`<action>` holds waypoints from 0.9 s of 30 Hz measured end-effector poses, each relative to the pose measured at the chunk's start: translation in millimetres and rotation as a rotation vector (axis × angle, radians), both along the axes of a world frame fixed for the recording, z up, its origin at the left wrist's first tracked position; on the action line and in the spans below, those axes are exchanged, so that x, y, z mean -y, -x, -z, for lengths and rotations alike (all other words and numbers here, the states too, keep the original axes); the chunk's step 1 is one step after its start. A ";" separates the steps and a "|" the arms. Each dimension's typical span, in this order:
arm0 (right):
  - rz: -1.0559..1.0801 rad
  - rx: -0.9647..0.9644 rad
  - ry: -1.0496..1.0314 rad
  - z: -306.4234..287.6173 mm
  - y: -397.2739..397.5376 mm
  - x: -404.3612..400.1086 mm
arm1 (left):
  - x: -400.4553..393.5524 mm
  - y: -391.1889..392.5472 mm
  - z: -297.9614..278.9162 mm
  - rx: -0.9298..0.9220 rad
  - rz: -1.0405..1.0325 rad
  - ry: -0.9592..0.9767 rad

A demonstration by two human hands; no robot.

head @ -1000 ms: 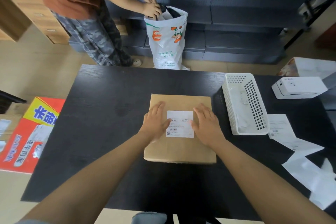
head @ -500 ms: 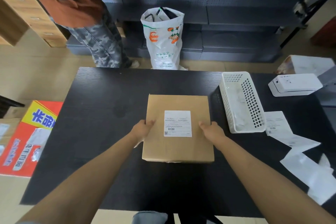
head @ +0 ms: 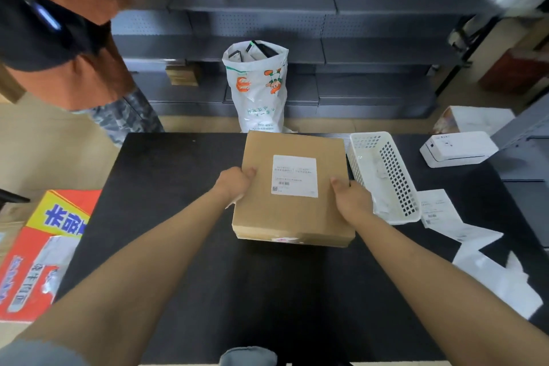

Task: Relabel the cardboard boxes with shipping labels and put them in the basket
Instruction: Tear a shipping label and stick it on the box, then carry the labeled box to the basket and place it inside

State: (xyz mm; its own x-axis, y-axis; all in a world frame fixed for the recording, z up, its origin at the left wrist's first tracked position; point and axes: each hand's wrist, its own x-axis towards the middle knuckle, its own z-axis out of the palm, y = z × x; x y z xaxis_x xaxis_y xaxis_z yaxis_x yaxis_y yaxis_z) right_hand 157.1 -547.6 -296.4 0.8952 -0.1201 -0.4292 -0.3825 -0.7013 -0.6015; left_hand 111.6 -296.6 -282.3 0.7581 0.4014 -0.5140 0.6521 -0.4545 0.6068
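A flat brown cardboard box (head: pixel 261 217) with a white shipping label (head: pixel 294 176) on its top is held over the black table (head: pixel 166 217). My left hand (head: pixel 234 186) grips the box's left edge and my right hand (head: pixel 350 197) grips its right edge. The box looks raised, its far edge reaching the table's back edge. A white perforated plastic basket (head: pixel 395 175) stands right beside the box, to the right of my right hand, with some scraps of paper inside.
A white label printer (head: pixel 457 148) sits at the table's back right. Label sheets and backing paper (head: pixel 475 246) lie at the right. Beyond the table stand a white plastic bag (head: pixel 258 89), grey shelves and a person in an orange shirt (head: pixel 74 38). A red and yellow carton (head: pixel 38 255) lies on the floor at left.
My hands went from pressing the label flat to gripping the box's two sides, and the box has risen and moved away from me. The other person has reached up to a shelf.
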 end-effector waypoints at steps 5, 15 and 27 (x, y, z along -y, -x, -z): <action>0.049 0.097 -0.013 -33.7 -14.0 17.6 | 13.9 -29.5 -37.9 0.081 0.069 -0.114; 0.289 0.181 -0.063 -70.9 16.8 133.5 | 130.3 -51.6 -78.3 0.234 0.285 -0.138; 0.721 0.229 0.074 -103.4 181.1 434.5 | 467.9 8.9 -98.9 0.280 0.704 -0.020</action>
State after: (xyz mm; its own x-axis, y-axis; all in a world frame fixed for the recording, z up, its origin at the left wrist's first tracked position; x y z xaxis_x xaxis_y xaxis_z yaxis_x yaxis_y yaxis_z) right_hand -24.0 -982.1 -193.0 0.6496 -0.7308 -0.2100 -0.6327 -0.3664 -0.6822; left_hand 102.7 -764.5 -183.4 0.9400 -0.2181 -0.2622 0.0268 -0.7193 0.6942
